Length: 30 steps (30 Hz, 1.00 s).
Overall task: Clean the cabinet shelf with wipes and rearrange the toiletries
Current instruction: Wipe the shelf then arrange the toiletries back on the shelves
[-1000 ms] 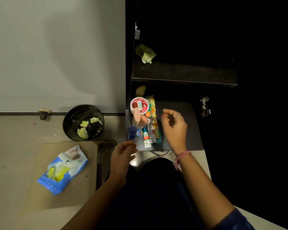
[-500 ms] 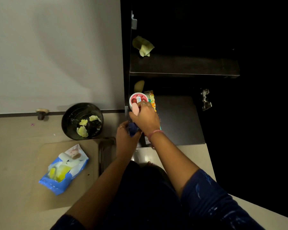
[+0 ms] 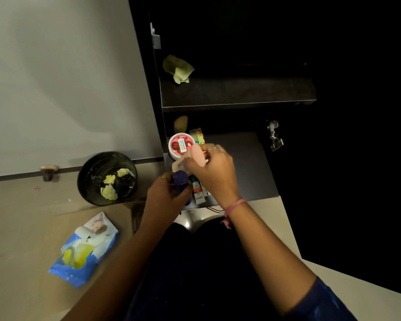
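Left hand [image 3: 166, 198] grips blue bottle [image 3: 180, 181], right hand [image 3: 214, 172] pinches pink bottle [image 3: 199, 155] at lower shelf's [image 3: 248, 172] left front corner, likely lifting toiletries for wiping.

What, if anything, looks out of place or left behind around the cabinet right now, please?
A crumpled yellow-green wipe lies on the upper shelf rather than in the black bin with the other used wipes. The wipes pack lies torn open on the floor.
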Tool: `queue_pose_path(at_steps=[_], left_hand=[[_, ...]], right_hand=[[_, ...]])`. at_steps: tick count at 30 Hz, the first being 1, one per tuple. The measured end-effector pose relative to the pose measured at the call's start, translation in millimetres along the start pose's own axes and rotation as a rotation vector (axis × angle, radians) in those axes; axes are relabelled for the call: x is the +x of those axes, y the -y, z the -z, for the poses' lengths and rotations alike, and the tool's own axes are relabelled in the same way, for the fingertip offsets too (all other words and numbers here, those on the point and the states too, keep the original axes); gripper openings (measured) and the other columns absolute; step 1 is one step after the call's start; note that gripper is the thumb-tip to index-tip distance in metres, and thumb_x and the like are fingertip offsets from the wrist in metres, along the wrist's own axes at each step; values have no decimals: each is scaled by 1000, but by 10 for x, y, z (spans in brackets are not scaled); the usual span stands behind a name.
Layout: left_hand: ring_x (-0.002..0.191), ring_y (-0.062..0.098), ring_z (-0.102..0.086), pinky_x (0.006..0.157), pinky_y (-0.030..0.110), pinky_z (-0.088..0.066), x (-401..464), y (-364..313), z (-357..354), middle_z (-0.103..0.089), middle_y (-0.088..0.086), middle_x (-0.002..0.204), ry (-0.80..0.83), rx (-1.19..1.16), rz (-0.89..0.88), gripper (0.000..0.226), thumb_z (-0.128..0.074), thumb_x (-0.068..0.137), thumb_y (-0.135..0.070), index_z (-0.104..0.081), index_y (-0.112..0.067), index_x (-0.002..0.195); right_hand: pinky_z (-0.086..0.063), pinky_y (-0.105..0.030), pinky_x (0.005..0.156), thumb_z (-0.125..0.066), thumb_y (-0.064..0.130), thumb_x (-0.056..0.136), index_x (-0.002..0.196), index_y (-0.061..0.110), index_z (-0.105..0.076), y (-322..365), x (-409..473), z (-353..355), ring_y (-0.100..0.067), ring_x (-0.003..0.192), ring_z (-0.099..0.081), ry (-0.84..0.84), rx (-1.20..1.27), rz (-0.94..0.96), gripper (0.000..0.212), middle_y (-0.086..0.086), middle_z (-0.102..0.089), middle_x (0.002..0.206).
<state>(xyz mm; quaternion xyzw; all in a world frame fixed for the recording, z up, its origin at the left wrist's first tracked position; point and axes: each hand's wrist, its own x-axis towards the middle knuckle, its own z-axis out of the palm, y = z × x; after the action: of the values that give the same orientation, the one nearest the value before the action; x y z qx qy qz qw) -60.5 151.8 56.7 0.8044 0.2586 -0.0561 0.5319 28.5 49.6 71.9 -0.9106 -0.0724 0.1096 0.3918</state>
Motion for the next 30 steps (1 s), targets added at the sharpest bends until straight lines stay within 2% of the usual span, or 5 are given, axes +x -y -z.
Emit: queue_pose_path(at_steps=[7, 13, 18, 25, 30], left_hand=[[87, 14, -63, 79, 26, -49, 153, -445, -128, -65, -4, 93, 68, 35, -104, 31, -68, 82, -26, -58, -15, 110], [81, 19, -61, 85, 37, -51, 623, -708, -691, -64, 2, 83, 133, 141, -227, 29, -58, 80, -38, -58, -14, 96], [110, 31, -58, 91, 18, -36, 1202, -897, -1230, -62, 19, 117, 96, 134, -219, 42, -66, 84, -16, -55, 2, 121], [115, 35, -53, 89, 28, -33, 1778, -1080, -1662, -58, 25, 121, 51, 176, -108, 40, -60, 90, -21, -55, 7, 117], [117, 35, -54, 98, 33, -38, 2042, -1073, -1881, -60, 26, 117, 111, 151, -25, 38, -54, 90, -26, -63, 5, 110]], right_hand=[[-54, -33, 72, -64, 47, 65, 95, 20, -68, -396, 174, 747, -18, 81, -65, -197, 15, -129, 41, -5, -68, 91], [-51, -35, 77, -61, 42, 85, 104, 17, -68, -808, 551, 1142, -27, 92, -64, -275, -227, -148, 32, -9, -65, 101], [-48, -37, 74, -46, 35, 96, 102, 6, -62, -870, 959, 1182, -37, 96, -62, -185, -515, -95, 34, -16, -64, 104], [-49, -40, 82, -47, 4, 89, 107, -4, -58, -1112, 1346, 1144, -39, 102, -60, -98, -686, -74, 23, -22, -58, 112], [-50, -38, 79, -50, 13, 93, 107, 3, -62, -1265, 1593, 1050, -40, 100, -61, -13, -754, -33, 21, -20, -62, 108]])
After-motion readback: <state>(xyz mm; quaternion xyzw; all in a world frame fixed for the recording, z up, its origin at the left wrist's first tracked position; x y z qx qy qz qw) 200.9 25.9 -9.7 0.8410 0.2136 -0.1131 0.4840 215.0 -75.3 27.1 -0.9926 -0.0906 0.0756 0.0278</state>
